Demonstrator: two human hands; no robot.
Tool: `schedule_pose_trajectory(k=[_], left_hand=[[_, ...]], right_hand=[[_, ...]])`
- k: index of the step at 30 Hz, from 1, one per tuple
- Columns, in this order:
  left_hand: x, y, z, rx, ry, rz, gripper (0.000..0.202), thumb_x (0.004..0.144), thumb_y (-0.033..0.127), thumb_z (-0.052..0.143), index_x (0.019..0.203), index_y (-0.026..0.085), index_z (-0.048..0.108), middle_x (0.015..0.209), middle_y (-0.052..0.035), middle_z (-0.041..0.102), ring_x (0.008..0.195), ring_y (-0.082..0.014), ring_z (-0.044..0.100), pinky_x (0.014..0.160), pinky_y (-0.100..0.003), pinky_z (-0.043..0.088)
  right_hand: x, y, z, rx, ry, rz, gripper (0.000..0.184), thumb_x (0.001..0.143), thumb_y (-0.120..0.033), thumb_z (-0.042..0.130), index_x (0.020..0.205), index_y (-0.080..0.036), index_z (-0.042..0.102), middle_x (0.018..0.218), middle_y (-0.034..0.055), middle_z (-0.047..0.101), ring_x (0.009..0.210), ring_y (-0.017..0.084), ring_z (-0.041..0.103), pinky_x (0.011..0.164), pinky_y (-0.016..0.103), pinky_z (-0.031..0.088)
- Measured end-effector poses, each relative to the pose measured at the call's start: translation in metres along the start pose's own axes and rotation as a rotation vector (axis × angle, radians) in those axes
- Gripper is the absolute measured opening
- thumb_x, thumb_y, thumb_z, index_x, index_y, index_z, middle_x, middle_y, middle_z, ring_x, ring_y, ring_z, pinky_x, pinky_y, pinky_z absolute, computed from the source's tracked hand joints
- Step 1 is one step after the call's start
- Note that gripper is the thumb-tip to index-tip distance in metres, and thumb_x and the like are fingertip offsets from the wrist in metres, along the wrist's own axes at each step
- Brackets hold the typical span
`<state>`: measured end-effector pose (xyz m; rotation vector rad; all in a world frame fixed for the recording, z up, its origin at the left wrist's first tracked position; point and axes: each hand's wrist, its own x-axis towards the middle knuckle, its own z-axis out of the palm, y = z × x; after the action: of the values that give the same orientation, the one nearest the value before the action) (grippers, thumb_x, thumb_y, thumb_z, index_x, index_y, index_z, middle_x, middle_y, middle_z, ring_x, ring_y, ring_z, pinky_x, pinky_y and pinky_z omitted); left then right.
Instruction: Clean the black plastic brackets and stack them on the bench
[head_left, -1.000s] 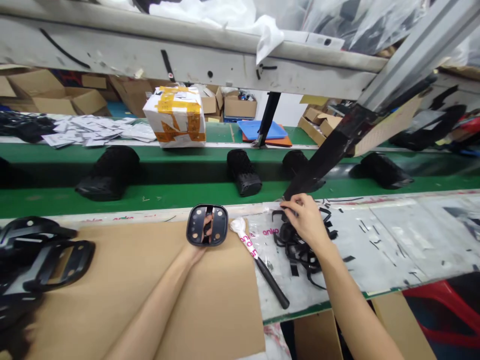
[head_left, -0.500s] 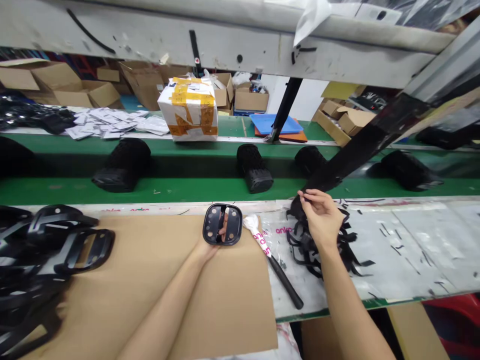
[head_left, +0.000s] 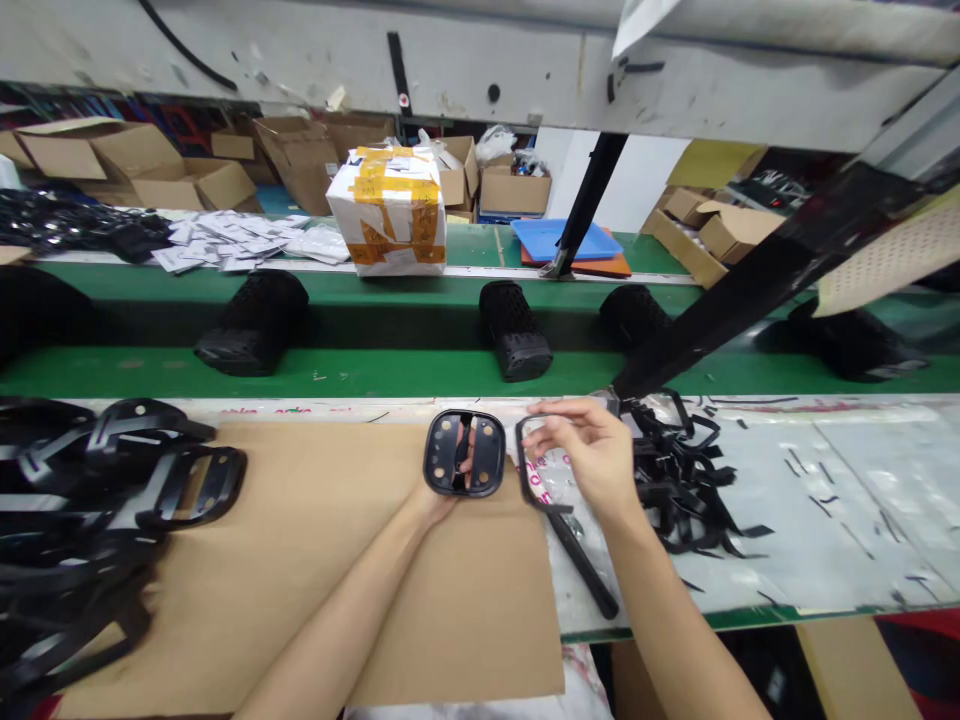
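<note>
My left hand grips a black rounded plastic plate with several round holes, held upright over the brown cardboard sheet; its fingers show through the middle slot. My right hand is closed in a pinch on a thin black rubber ring, just right of the plate. A heap of similar black rings lies on clear plastic to the right of that hand. A black-handled tool with a white tip lies under my right wrist.
A pile of black plastic frames covers the left of the bench. Black housings stand on the green conveyor behind. A taped white box, scattered papers and cardboard boxes sit further back. A black slanted bar crosses at right.
My right hand has left the ring heap with one ring and moved left, close to the plate. The left hand has kept the plate in the same grip.
</note>
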<state>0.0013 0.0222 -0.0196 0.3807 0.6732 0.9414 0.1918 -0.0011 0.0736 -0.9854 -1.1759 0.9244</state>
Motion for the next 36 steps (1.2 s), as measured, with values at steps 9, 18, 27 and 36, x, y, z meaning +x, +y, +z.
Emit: schedule_pose_trajectory(k=[9,18,27,36], left_hand=[[0.002,-0.001,0.0,0.149,0.089,0.117,0.053,0.07,0.068,0.083,0.082,0.019,0.065,0.075,-0.0042,0.068,0.075,-0.0217,0.066,0.061,-0.03,0.051],[0.003,-0.003,-0.006,0.222,0.108,0.043,0.06,0.067,0.069,0.084,0.095,0.017,0.074,0.089,-0.0085,0.076,0.087,-0.027,0.071,0.073,-0.035,0.056],[-0.001,-0.001,-0.003,0.295,0.173,0.133,0.033,0.076,0.046,0.084,0.093,0.017,0.079,0.097,-0.0087,0.079,0.104,-0.0298,0.069,0.085,-0.036,0.055],[0.008,-0.013,-0.015,0.315,0.191,0.268,0.03,0.08,0.047,0.082,0.082,0.019,0.072,0.078,-0.002,0.069,0.076,-0.0202,0.061,0.073,-0.032,0.052]], right_hand=[[0.005,0.045,0.027,-0.491,-0.03,-0.327,0.013,0.094,-0.019,0.073,0.102,-0.025,0.08,0.086,0.0025,0.071,0.07,0.016,0.063,0.066,0.031,0.056],[-0.006,0.049,0.022,-0.507,0.029,-0.457,0.021,0.093,-0.011,0.073,0.106,-0.027,0.078,0.089,0.0028,0.07,0.073,0.016,0.065,0.067,0.032,0.056],[-0.01,0.056,0.021,-0.53,-0.011,-0.469,0.022,0.094,-0.011,0.072,0.107,-0.028,0.076,0.093,0.0037,0.071,0.08,0.018,0.069,0.071,0.034,0.059],[-0.008,0.054,0.017,-0.481,-0.025,-0.36,0.007,0.095,-0.019,0.071,0.092,-0.025,0.073,0.089,0.0043,0.072,0.079,0.019,0.069,0.069,0.035,0.059]])
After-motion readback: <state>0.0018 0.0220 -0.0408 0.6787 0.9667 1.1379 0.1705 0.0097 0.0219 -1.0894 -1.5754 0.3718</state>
